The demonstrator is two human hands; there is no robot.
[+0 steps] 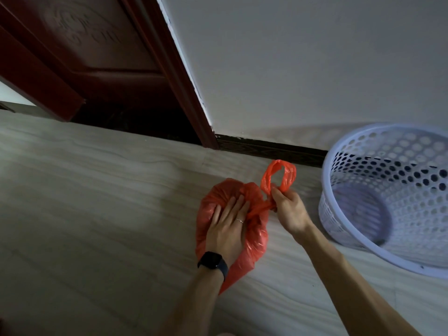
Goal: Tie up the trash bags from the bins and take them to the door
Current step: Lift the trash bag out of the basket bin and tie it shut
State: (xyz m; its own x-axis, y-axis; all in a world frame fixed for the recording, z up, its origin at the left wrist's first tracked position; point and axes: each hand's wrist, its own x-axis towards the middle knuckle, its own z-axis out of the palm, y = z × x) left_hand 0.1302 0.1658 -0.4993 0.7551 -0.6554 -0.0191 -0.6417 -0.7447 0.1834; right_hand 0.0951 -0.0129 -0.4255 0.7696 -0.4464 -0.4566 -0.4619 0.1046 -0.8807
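Observation:
A red plastic trash bag (254, 236) lies on the pale floor near the wall. My left hand (228, 224), with a ring and a dark wristwatch, presses flat on top of the bag with straight fingers. My right hand (288, 209) grips the bag's twisted neck, and the bag's handle loop (278, 177) sticks up above its fingers. A dark red wooden door (97, 44) stands at the upper left, its frame (191, 98) meeting the white wall.
A white perforated plastic bin (388, 197) lies tipped on its side at the right, close to my right arm, with no bag in it. A dark skirting board (271, 149) runs along the wall's foot. Pale wood-grain floor (97, 202) stretches to the left.

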